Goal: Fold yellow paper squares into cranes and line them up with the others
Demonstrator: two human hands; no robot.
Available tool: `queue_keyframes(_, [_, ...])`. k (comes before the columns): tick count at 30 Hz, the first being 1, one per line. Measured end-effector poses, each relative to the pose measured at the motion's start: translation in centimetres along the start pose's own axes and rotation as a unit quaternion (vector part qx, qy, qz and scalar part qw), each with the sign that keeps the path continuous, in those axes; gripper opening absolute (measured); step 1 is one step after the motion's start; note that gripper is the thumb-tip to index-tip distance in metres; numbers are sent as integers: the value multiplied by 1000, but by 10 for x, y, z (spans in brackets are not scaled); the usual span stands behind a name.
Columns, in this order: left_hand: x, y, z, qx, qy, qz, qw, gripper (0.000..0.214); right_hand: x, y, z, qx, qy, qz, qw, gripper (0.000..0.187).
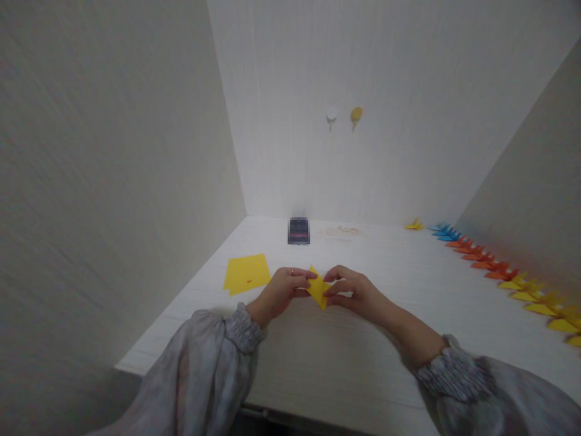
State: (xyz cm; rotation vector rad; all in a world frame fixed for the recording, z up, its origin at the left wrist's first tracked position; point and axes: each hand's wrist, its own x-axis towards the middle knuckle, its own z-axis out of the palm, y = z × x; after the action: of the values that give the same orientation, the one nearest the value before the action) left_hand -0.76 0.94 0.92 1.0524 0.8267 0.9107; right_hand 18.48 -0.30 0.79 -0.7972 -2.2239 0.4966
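Observation:
Between my two hands is a small folded piece of yellow origami paper [319, 290], pointed at its upper and lower ends. My left hand [289, 286] pinches its left side, with a ring on one finger. From the right, my right hand [351, 289] has thumb and fingers closed on the opposite edge. The fingertips cover parts of the folds. Just left of my left hand, several yellow paper sheets [247, 272] lie flat in a loose stack, with a small reddish mark on the top one.
A dark pixelated device [298, 231] rests near the back wall. Folded paper cranes run along the table's right side: yellow [414, 224], blue [445, 232], orange [483, 255] and more yellow [540, 300]. Two hooks [356, 115] hang on the back wall. Panels stand left and right.

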Motion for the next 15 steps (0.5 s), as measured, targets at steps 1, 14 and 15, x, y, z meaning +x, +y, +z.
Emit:
queue_keyframes(1, [0,-1,0,5,1,-2,1000,19,0,0,0,-6,-4,-3,1000,12])
queue_keyframes(14, [0,0,2,23,-6,-40,999,15,0,-3,1,-53,-83,-22,995,18])
queue_keyframes(15, [0,-1,2,19,-3,-38,999,15,-1,-4,2,-75,-82,-34,993,19])
